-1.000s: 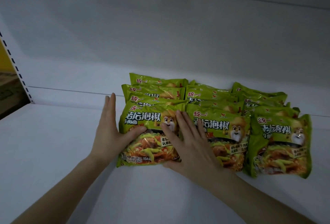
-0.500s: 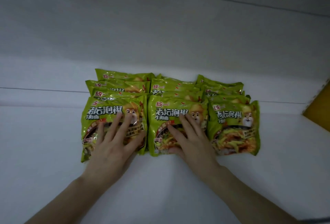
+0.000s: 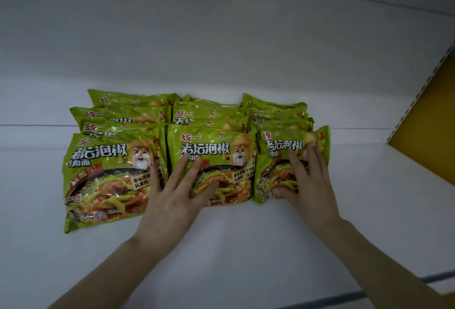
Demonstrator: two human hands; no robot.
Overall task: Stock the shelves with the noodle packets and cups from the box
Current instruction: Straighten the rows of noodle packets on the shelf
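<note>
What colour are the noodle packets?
Lime green packets, with white lettering and a noodle-dish photo on the front; the head view shows it best.

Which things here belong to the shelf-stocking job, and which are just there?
Job: green noodle packets, white shelf, left hand flat on middle front packet, right hand on right front packet.
Just there: yellow side panel, perforated upright.
</note>
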